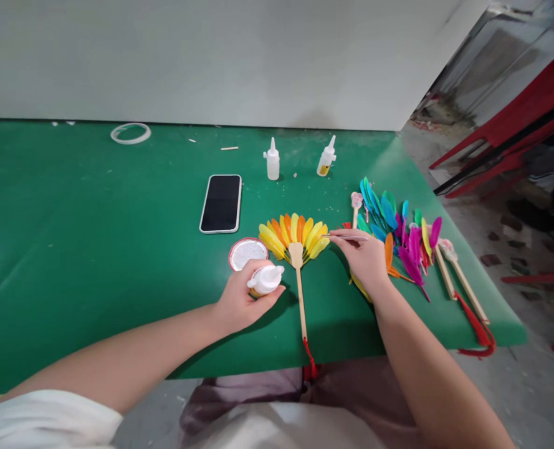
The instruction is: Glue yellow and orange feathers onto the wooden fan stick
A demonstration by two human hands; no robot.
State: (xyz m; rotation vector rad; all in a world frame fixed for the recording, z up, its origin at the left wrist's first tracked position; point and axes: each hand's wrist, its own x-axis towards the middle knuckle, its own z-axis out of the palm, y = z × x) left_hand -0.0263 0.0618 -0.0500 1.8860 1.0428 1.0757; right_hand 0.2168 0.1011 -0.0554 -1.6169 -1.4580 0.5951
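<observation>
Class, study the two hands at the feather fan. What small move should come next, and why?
Probably press the outermost yellow feather flat with the tweezers. The right hand has their tips on it at the right edge of the feather fan, while the left hand holds the glue bottle beside the handle, off the feathers.

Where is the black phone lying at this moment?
In the head view, the phone lies flat on the green table, just behind the round white dish and left of the feather fan.
</observation>
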